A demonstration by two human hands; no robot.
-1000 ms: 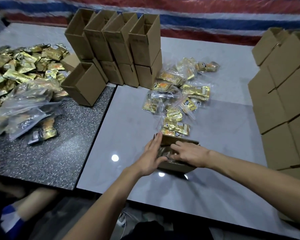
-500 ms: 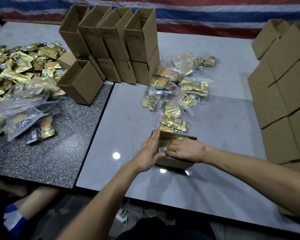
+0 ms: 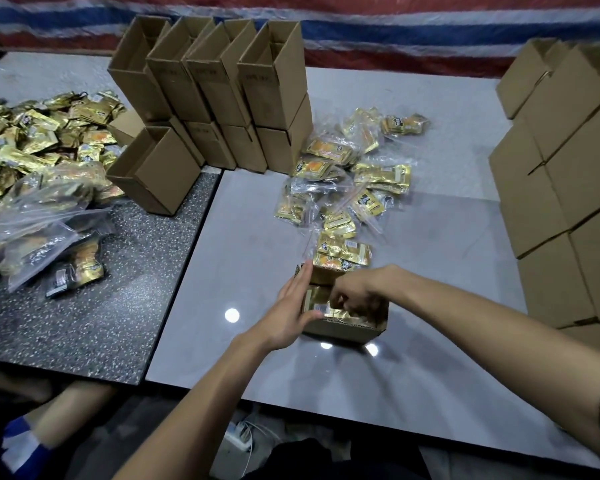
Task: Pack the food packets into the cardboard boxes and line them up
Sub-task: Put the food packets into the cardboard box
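Observation:
A small open cardboard box (image 3: pixel 343 330) lies on the grey table in front of me, with gold food packets (image 3: pixel 317 301) inside. My left hand (image 3: pixel 293 311) rests flat against the box's left side, fingers straight. My right hand (image 3: pixel 355 292) reaches into the box from above, fingers curled down onto the packets. A loose heap of gold packets in clear bags (image 3: pixel 347 188) lies just behind the box.
Two rows of empty upright boxes (image 3: pixel 222 98) stand at the back, and one more box (image 3: pixel 156 174) sits on the dark speckled table. A big pile of gold packets (image 3: pixel 39 147) lies at the left. Stacked shut boxes (image 3: pixel 561 188) fill the right side.
My right hand has pushed deeper into the box, its fingers curling down onto the packets. My left hand stays against the box's side.

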